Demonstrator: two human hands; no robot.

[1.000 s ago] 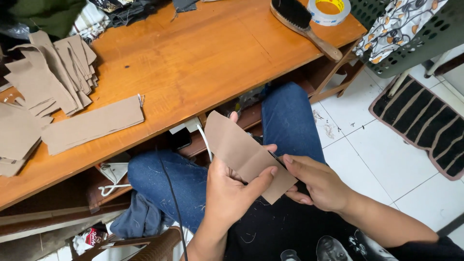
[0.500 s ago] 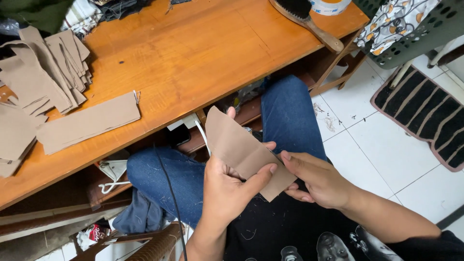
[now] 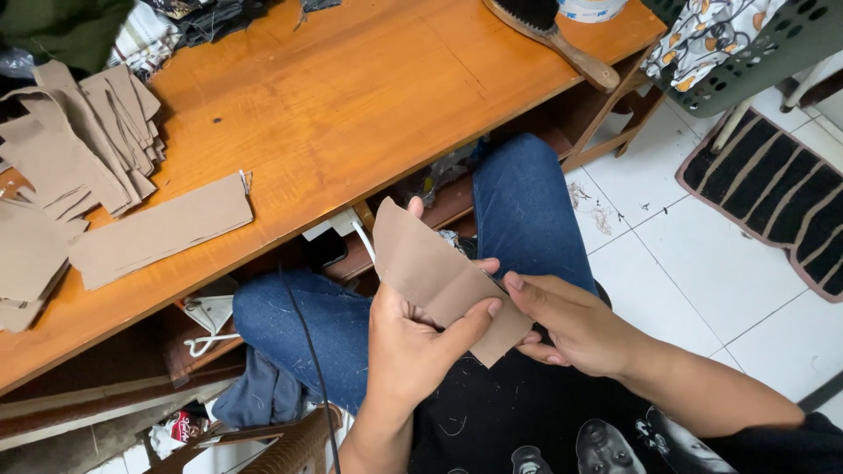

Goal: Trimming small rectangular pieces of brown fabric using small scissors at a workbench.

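A tan cut piece of fabric is held over my lap, below the table's front edge. My left hand grips it from the left, thumb across its lower part. My right hand pinches its right edge with fingertips and thumb. The piece tilts from upper left to lower right. My legs in blue jeans are under it.
The wooden table carries stacks of tan cut pieces at the left and a flat stack near the front edge. A brush lies at the far right. A green basket and striped mat are right.
The view has shifted slightly; both hands keep hold of the tan piece, with almost no movement.
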